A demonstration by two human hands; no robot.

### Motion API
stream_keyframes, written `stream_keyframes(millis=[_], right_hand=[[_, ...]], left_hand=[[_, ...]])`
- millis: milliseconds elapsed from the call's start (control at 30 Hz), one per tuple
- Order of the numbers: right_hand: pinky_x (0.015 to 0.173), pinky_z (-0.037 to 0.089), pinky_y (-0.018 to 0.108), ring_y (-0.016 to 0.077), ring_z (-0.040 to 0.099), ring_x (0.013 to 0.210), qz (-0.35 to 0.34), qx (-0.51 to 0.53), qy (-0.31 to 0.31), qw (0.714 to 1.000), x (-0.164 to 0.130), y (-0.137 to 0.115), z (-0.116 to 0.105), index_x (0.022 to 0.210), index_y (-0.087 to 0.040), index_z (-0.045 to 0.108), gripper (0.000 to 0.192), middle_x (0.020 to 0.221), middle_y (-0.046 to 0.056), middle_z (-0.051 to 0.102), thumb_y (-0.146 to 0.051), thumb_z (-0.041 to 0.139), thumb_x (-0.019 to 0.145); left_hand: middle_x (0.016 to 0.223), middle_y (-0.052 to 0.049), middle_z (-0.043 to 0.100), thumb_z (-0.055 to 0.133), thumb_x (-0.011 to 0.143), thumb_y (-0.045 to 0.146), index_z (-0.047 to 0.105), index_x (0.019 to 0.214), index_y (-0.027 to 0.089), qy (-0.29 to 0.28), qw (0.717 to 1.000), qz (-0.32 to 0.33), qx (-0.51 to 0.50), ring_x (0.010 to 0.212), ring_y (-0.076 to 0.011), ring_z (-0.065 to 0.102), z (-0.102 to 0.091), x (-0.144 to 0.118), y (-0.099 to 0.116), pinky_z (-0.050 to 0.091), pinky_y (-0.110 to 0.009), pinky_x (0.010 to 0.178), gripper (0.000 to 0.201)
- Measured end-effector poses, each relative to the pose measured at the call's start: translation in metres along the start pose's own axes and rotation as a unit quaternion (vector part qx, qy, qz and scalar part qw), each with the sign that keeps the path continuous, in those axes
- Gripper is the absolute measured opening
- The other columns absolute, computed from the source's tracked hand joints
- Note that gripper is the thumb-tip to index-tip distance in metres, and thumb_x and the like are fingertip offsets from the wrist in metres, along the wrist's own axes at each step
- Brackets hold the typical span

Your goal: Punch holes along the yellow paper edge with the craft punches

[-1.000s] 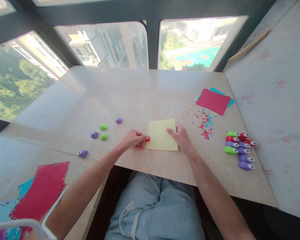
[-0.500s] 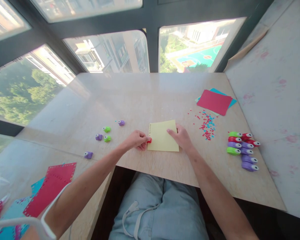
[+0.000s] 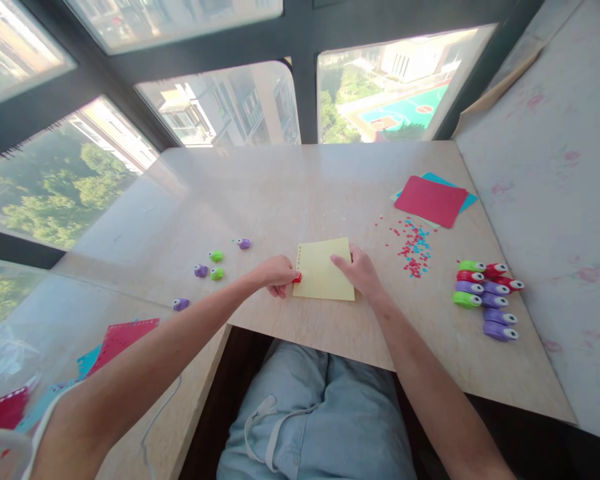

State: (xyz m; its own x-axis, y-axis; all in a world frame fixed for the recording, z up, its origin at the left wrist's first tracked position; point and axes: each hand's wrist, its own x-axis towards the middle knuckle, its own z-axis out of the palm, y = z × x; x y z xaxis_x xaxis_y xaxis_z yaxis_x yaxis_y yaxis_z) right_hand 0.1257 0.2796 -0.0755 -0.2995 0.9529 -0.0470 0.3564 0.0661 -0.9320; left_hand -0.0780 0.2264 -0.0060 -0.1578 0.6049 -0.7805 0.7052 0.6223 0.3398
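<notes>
A person sits at a pale stone table [image 3: 290, 193] by the window, and everything lies around one yellow sheet of paper [image 3: 324, 270] near the table's front edge. The left hand [image 3: 278, 273] is curled tight at the sheet's left edge, its fingers closed around a small red punch [image 3: 297, 277] that bites onto that edge; a row of small holes runs up the same edge above the punch. The right hand [image 3: 360, 270] lies on the sheet's right side with fingers spread flat, pressing the paper to the table and gripping nothing.

Right of the yellow sheet, a scatter of red and blue paper bits [image 3: 413, 247] dots the tabletop. Beyond them, farther right and toward the window, a red sheet [image 3: 430, 200] lies on top of a blue sheet [image 3: 463, 193]. Right of the yellow sheet and nearer the front edge, a cluster of punches [image 3: 485, 297] in green, red and purple lies in two close rows.

Left of the yellow sheet, a few loose green and purple punches [image 3: 213, 263] lie apart from each other, one purple punch [image 3: 181, 304] farther left and nearer the table's edge. Far to the left and lower, on a second surface, punched red and blue sheets [image 3: 115, 340] lie overlapping.
</notes>
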Motion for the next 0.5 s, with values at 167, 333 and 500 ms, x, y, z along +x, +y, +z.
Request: stream_keyframes(millis=[167, 333, 500], right_hand=[[0.07, 0.051, 0.034, 0.0234, 0.068, 0.08, 0.0, 0.008, 0.0, 1.0, 0.001, 0.001, 0.0, 0.099, -0.015, 0.067, 0.031, 0.092, 0.01, 0.073, -0.038, 0.063, 0.078], [0.071, 0.052, 0.034, 0.0231, 0.069, 0.08, 0.004, 0.021, -0.005, 1.0, 0.001, 0.003, 0.0, 0.101, -0.015, 0.067, 0.033, 0.093, 0.01, 0.073, -0.039, 0.064, 0.078], [0.072, 0.052, 0.035, 0.0234, 0.069, 0.082, -0.003, 0.026, -0.006, 1.0, 0.0, 0.005, 0.0, 0.102, -0.015, 0.066, 0.034, 0.095, 0.011, 0.073, -0.039, 0.063, 0.077]], left_hand=[[0.051, -0.01, 0.06, 0.062, 0.079, 0.03, 0.062, 0.076, 0.011, -0.013, 0.999, -0.011, 0.05, 0.055, -0.0284, 0.069, -0.003, -0.003, 0.012, 0.057, -0.037, 0.057, 0.02], [0.047, -0.009, 0.057, 0.063, 0.077, 0.032, 0.064, 0.076, 0.011, -0.024, 0.997, -0.019, 0.065, 0.051, -0.0305, 0.067, -0.005, 0.001, 0.015, 0.057, -0.041, 0.054, 0.021], [0.047, -0.011, 0.058, 0.063, 0.075, 0.03, 0.064, 0.073, 0.012, -0.018, 0.998, -0.021, 0.064, 0.054, -0.032, 0.068, -0.002, 0.009, 0.009, 0.056, -0.042, 0.055, 0.019]])
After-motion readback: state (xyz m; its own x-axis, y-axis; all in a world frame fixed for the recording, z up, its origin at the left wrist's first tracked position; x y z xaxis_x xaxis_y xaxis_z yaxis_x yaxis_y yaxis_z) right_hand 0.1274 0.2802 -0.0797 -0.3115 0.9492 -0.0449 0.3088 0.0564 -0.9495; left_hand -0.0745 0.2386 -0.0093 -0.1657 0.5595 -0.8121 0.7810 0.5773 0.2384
